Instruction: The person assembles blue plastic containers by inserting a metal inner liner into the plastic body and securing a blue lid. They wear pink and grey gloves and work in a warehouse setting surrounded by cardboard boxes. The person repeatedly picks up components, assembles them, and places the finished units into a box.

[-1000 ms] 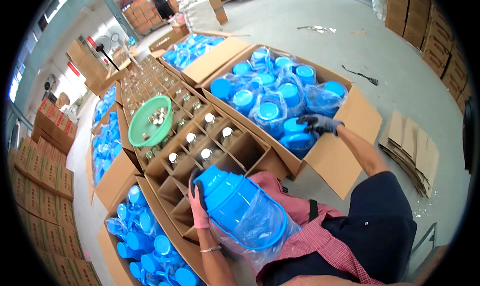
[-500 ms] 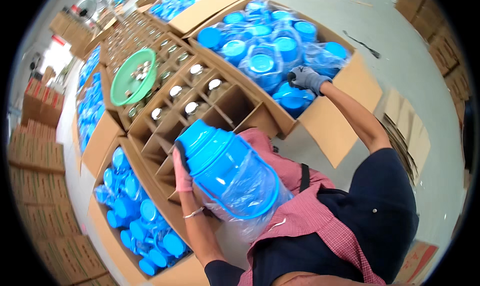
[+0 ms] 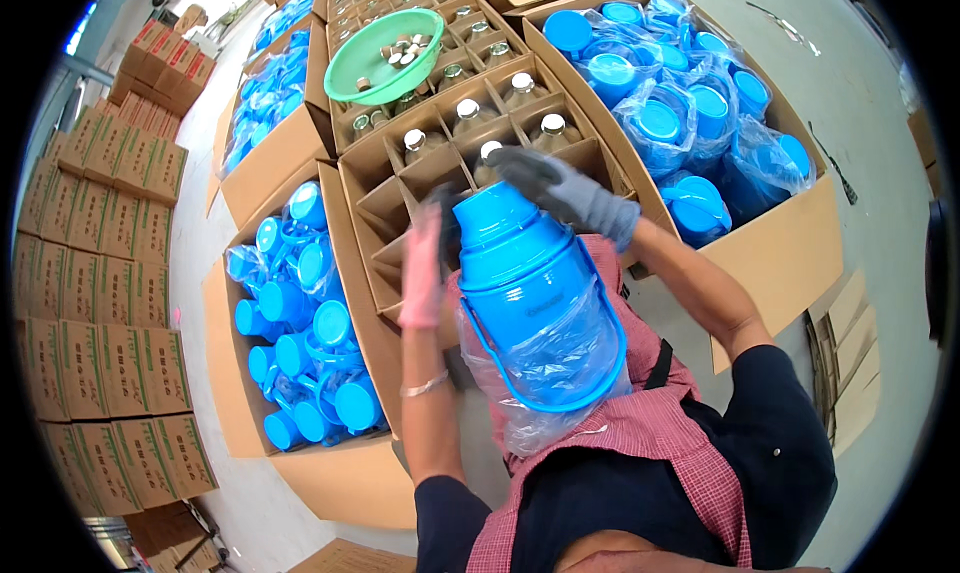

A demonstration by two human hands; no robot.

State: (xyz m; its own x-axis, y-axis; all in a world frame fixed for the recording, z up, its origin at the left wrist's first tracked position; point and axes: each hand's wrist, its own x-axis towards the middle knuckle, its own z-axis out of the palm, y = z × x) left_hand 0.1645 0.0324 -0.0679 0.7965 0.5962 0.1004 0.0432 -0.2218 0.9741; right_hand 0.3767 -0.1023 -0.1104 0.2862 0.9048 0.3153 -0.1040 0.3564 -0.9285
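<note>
Grey-black-gloved R hand [image 3: 565, 193] has moved from brown cardboard carton [image 3: 785, 273] to stepped blue plastic jug [image 3: 530, 248], its top btwn that & pink-black-gloved L hand [image 3: 428, 263], each grip unclear, clear plastic bag [image 3: 560, 348] on lower body, top uncovered.

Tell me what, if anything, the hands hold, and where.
A firm hold cannot be told: the right hand lies at the narrow end of the blue container, the blurred left hand beside it.

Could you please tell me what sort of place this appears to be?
It looks like a factory or warehouse packing area: stacked cardboard cartons line the left side, a divided box holds white-topped bottles, and an open box holds bagged blue containers.
</note>
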